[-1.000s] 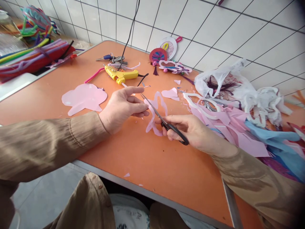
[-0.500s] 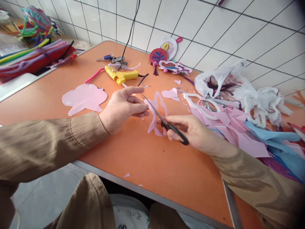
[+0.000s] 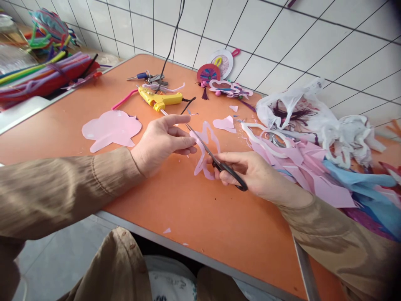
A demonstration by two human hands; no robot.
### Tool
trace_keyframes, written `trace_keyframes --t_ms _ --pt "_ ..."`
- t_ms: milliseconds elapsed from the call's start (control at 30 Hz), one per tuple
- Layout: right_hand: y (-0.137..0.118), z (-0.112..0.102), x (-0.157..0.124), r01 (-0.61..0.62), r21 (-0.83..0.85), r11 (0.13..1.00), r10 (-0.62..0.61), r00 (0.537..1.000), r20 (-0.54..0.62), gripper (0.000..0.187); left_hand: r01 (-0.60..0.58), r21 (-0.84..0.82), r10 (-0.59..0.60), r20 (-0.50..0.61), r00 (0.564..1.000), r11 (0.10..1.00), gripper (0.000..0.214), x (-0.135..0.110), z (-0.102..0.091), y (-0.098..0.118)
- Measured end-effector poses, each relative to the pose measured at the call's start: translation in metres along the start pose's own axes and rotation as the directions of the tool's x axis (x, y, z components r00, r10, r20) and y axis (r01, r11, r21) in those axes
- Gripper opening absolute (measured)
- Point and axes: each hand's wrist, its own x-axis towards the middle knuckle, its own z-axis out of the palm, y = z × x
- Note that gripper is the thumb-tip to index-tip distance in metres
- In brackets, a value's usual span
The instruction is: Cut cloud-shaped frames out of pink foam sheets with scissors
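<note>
In my right hand (image 3: 247, 169) is a pair of scissors (image 3: 227, 168) with black handles. The narrow blades point up and left, and their tips reach between the index finger and thumb of my left hand (image 3: 164, 140). My left hand has its index finger stretched out, while the thumb and other fingers pinch the edge of a thin pink butterfly-like paper outline (image 3: 216, 140). This outline passes behind the blades, and its lower end comes near my right fingertips. Left of my left hand, a pink cloud-shaped paper piece (image 3: 114, 127) lies flat on the orange table (image 3: 188, 205).
A yellow glue gun (image 3: 161, 99) lies beyond my left hand, close to keys (image 3: 156, 78). Pink paper scraps (image 3: 300, 156) and a white plastic bag (image 3: 300, 104) crowd the right side. Finished-looking ornaments (image 3: 209, 74) rest by the tiled wall. Pipe cleaners (image 3: 46, 75) lie at far left.
</note>
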Motion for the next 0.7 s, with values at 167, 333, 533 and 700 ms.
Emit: trace_keyframes --t_ms 167,333,533,700 --pt "-0.0006 -0.0002 -0.0006 -0.017 0.007 1.000 0.016 1.000 0.016 0.027 -0.001 -0.001 0.001 0.006 1.000 1.000 0.051 0.0002 -0.0005 -0.0010" --pt "-0.0003 -0.0008 -0.0001 -0.022 0.002 1.000 0.022 1.000 0.021 0.025 -0.001 0.003 0.001 0.023 1.000 1.000 0.053 0.0013 -0.0016 -0.0023" --pt "0.0029 -0.0026 -0.0007 -0.051 0.005 0.999 0.050 0.997 0.066 0.027 0.007 0.014 -0.007 -0.003 1.000 1.000 0.050 0.0001 0.0001 0.0004" --pt "0.0093 -0.0051 -0.0014 -0.004 0.002 1.000 0.004 0.993 0.118 0.024 -0.006 0.018 0.006 0.011 1.000 1.000 0.051 -0.0001 0.0001 0.0003"
